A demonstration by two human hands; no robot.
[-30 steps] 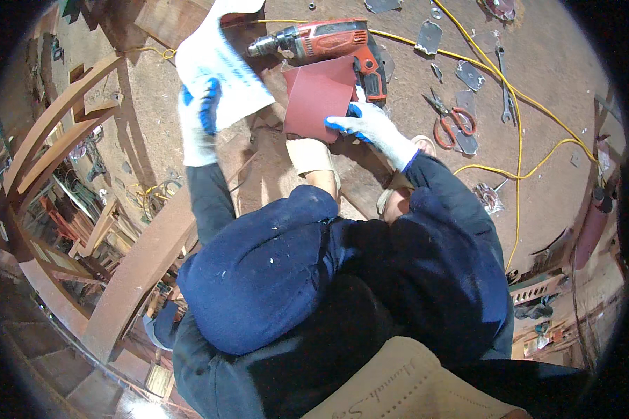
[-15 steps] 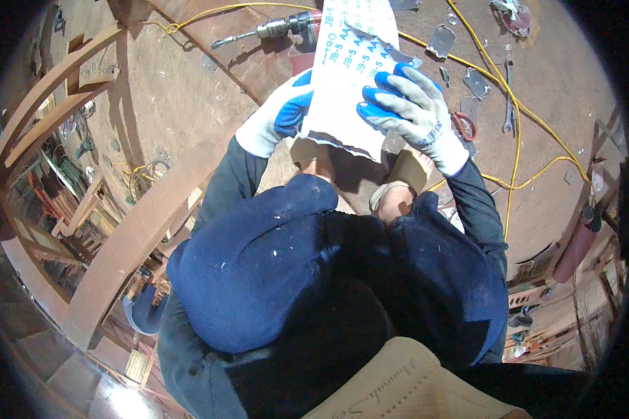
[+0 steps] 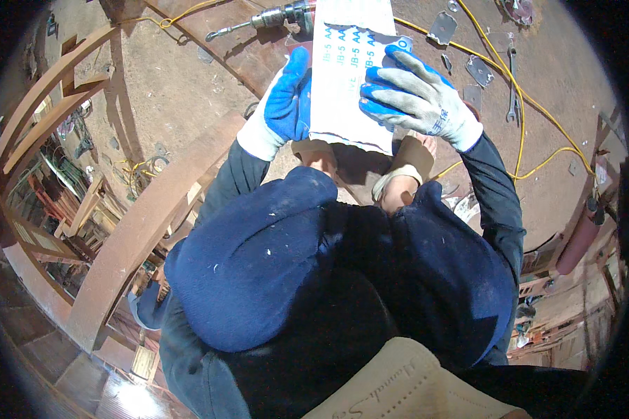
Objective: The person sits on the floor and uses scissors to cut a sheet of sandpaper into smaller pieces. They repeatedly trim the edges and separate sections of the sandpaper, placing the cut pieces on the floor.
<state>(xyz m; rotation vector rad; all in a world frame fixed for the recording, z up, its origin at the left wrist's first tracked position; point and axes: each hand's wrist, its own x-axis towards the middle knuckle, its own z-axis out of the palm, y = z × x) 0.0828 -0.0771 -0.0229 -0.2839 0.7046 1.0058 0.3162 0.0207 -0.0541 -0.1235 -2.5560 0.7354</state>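
Observation:
In front of me is a white sandpaper sheet (image 3: 353, 105) with blue print on its back and ragged, torn edges. My left hand (image 3: 281, 105), in a white glove with a blue palm, is at the sheet's left edge; its thumb points up and its other fingers are partly hidden by the sheet. Over the right side lie the fingers of my right hand (image 3: 419, 98), gloved alike, slightly apart across the printed face. The right thumb is hidden. The sheet hangs above my feet, held between both hands.
A power drill (image 3: 279, 17) with a long bit lies beyond the sheet. Yellow cable (image 3: 523, 140) crosses the floor at right, past a wrench (image 3: 512, 84) and grey scraps (image 3: 442, 28). Curved wooden frame pieces (image 3: 154, 216) stand at left. A dark red cylinder (image 3: 579, 244) lies far right.
The sheet has straightened and flattened from its tilt. My left thumb has risen beside its edge, opening away from the fingers. My right hand has shifted slightly right, its fingers still over the sheet.

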